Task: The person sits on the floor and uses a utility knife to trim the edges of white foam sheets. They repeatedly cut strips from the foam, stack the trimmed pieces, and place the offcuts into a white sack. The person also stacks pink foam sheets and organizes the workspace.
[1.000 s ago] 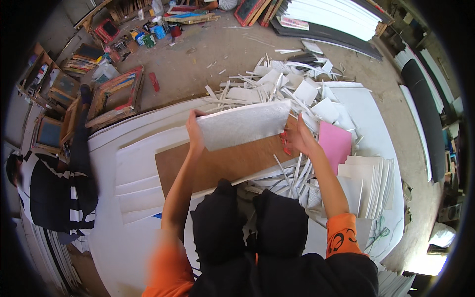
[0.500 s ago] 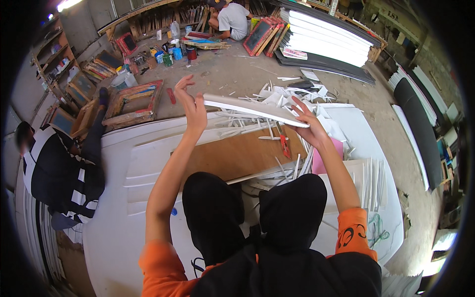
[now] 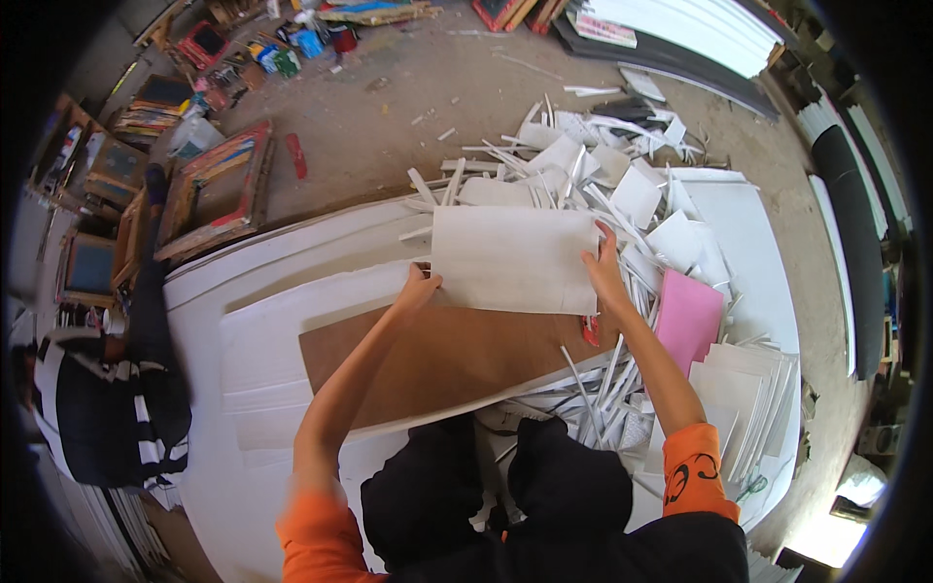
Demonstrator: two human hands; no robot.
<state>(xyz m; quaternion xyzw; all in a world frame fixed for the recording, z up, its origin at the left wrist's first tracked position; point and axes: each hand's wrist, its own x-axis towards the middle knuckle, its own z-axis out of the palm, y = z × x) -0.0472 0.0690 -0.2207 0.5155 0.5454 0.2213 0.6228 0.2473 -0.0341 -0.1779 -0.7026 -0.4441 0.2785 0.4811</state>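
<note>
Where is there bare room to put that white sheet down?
The brown board under the white sheet is mostly bare between both arms. The big white panels to its left are bare too. To the right it is crowded: white scraps, strips, a pink sheet.

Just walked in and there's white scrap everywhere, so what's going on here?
A person seated on the floor holds a white rectangular sheet flat by its two ends, left hand and right hand, above a brown board. White offcuts litter the floor beyond, with a pink sheet and a stack of white sheets to the right.
</note>
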